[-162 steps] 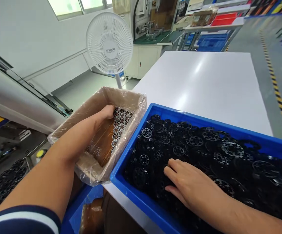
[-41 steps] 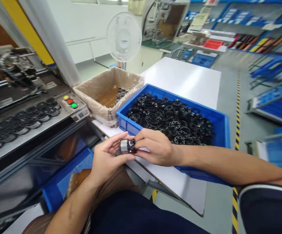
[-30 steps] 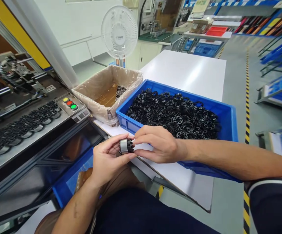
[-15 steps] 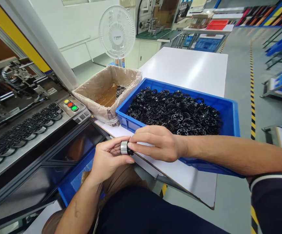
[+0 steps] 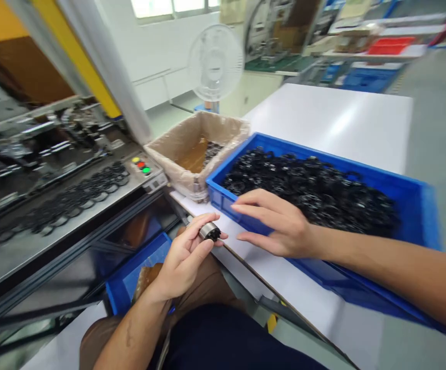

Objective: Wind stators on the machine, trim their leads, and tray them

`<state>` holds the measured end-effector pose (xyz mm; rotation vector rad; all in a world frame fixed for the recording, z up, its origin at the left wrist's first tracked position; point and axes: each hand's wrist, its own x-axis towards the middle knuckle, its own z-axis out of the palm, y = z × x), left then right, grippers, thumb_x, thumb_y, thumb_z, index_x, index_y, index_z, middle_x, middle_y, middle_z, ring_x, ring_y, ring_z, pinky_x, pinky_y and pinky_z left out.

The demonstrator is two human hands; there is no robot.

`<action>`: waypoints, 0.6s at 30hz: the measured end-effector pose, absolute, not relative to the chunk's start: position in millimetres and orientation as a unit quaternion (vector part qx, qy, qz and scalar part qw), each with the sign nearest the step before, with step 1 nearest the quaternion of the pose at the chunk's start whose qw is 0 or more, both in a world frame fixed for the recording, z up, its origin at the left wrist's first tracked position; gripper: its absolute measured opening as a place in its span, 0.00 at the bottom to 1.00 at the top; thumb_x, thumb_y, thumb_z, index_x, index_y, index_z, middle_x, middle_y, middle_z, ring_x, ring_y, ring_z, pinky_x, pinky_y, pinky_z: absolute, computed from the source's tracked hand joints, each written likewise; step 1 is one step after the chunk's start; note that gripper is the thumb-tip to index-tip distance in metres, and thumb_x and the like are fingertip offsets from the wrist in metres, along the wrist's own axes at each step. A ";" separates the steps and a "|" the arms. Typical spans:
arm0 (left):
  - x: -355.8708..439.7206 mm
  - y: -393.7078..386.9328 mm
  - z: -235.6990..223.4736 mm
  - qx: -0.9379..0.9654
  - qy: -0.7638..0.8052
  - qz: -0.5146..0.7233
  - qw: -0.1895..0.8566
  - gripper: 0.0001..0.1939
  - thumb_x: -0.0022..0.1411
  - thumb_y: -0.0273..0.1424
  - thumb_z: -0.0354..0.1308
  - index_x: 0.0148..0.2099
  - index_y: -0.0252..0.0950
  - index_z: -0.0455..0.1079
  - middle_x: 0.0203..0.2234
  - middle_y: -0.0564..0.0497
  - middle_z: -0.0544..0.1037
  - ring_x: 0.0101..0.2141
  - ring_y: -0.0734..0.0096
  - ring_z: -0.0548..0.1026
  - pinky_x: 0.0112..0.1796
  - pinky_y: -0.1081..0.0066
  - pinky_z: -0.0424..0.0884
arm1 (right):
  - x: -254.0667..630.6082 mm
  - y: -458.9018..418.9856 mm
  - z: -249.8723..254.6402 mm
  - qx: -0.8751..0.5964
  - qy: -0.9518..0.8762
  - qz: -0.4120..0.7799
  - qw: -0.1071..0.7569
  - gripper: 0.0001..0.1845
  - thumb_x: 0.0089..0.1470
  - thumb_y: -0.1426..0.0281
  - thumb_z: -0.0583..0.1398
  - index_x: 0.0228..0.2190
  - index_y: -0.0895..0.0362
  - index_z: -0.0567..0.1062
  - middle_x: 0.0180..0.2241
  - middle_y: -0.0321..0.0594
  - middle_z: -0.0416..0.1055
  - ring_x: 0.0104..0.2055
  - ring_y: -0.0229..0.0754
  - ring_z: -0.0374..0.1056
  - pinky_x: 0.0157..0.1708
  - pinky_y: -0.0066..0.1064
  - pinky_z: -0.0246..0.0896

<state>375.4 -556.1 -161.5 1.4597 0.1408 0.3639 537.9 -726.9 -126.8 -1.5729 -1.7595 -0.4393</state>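
Observation:
In my left hand (image 5: 186,252) is a short metal ring with a black toothed insert (image 5: 209,232), held between the thumb and fingers with its black end turned toward me. My right hand (image 5: 275,223) is apart from it, fingers spread and nothing in them, just in front of the blue bin (image 5: 228,203). That bin is heaped with black perforated discs (image 5: 308,187), blurred in this view. To the left, rows of similar black parts with metal rings (image 5: 88,198) lie on the steel ledge of a machine.
A plastic-lined box (image 5: 172,139) with some black parts inside stands left of the bin on the white table (image 5: 331,113). A fan (image 5: 216,64) stands behind it. The machine's button panel (image 5: 146,169) is at left. Below sits another blue bin (image 5: 121,290).
My right hand has let go of the ring part and drawn back to the right, fingers opening. The ring stays in my left hand, tilted differently. The camera view has swung left.

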 end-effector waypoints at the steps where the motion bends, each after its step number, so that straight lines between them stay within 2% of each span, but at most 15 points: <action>1: 366.8 -543.3 -161.4 0.686 0.106 0.193 0.694 0.23 0.62 0.41 0.63 0.56 0.36 0.76 0.51 0.39 0.80 0.42 0.59 0.82 0.43 0.65 0.80 | 538.0 -727.3 -126.4 -0.623 -0.682 -0.172 0.342 0.23 0.61 0.68 0.64 0.56 0.55 0.69 0.45 0.49 0.74 0.47 0.48 0.73 0.44 0.40 0.76; 4: 325.1 -482.7 -156.5 0.730 0.283 0.312 0.538 0.19 0.56 0.42 0.67 0.46 0.36 0.80 0.41 0.43 0.84 0.38 0.58 0.83 0.42 0.61 0.80 | 543.1 -727.9 -131.6 -0.633 -0.689 -0.188 0.298 0.29 0.61 0.70 0.63 0.61 0.51 0.66 0.46 0.49 0.74 0.45 0.50 0.74 0.44 0.41 0.76; 8: 246.2 -384.6 -141.5 0.693 0.463 0.448 0.323 0.19 0.50 0.36 0.69 0.44 0.33 0.79 0.37 0.44 0.85 0.42 0.51 0.82 0.51 0.55 0.75 | 557.1 -727.0 -152.8 -0.619 -0.703 -0.186 0.296 0.32 0.64 0.66 0.58 0.67 0.46 0.59 0.47 0.44 0.75 0.42 0.51 0.75 0.47 0.43 0.75; 10: 217.7 -342.7 -137.1 0.744 0.551 0.361 0.111 0.18 0.55 0.39 0.64 0.44 0.33 0.79 0.37 0.43 0.85 0.42 0.50 0.82 0.50 0.55 0.75 | 562.9 -727.5 -163.8 -0.624 -0.702 -0.171 0.299 0.32 0.65 0.64 0.54 0.68 0.42 0.57 0.48 0.40 0.75 0.42 0.50 0.75 0.50 0.44 0.74; 12: 204.2 -309.7 -137.6 0.761 0.565 0.312 0.070 0.17 0.55 0.36 0.63 0.43 0.32 0.80 0.39 0.42 0.85 0.45 0.47 0.81 0.53 0.54 0.73 | 569.1 -729.9 -171.6 -0.633 -0.702 -0.158 0.284 0.31 0.66 0.63 0.52 0.68 0.38 0.56 0.49 0.37 0.76 0.42 0.50 0.76 0.52 0.45 0.72; 14: 201.9 -286.3 -141.3 0.777 0.553 0.289 0.083 0.15 0.55 0.34 0.61 0.43 0.33 0.79 0.43 0.42 0.84 0.47 0.48 0.81 0.56 0.54 0.70 | 578.5 -734.3 -175.2 -0.642 -0.705 -0.151 0.261 0.31 0.66 0.62 0.50 0.68 0.36 0.55 0.49 0.37 0.76 0.42 0.50 0.76 0.53 0.46 0.71; 18: 200.2 -264.5 -148.5 0.814 0.510 0.259 0.103 0.17 0.56 0.32 0.57 0.47 0.35 0.77 0.55 0.46 0.79 0.59 0.49 0.73 0.62 0.55 0.64 | 611.4 -744.7 -175.6 -0.678 -0.683 -0.109 0.248 0.32 0.64 0.62 0.54 0.67 0.33 0.55 0.49 0.38 0.74 0.46 0.56 0.74 0.54 0.53 0.68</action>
